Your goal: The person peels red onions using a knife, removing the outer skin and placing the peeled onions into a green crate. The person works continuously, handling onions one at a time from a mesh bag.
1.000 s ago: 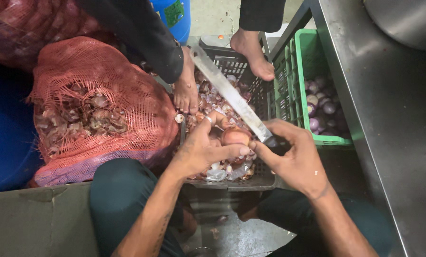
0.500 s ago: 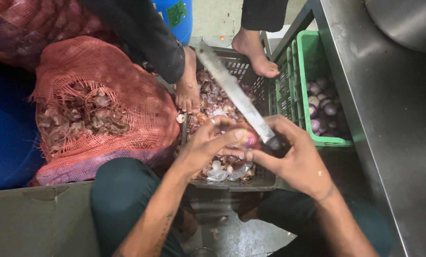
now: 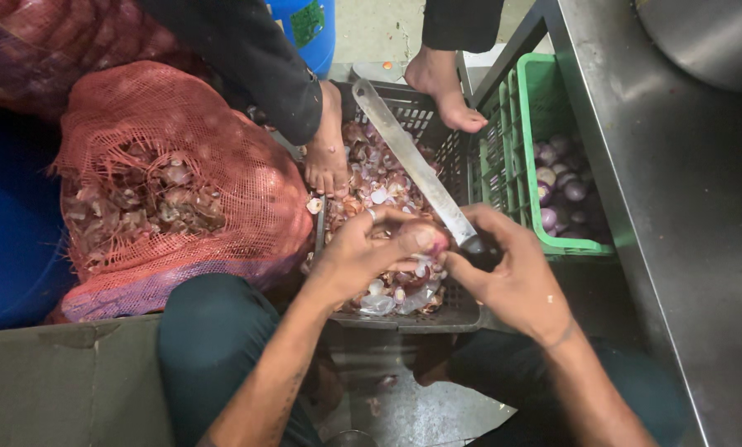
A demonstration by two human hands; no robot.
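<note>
A red mesh sack lies at the left, bulging, open at the top, papery onion skins showing through its netting; a second red mesh sack sits behind it at the top left; a green label — roughly square — sticks to the blue barrel at top centre.

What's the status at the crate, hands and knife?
Left hand grips onion. Right hand holds knife, blade pointing away. Peels fill dark crate; another person's foot rests in it.
</note>
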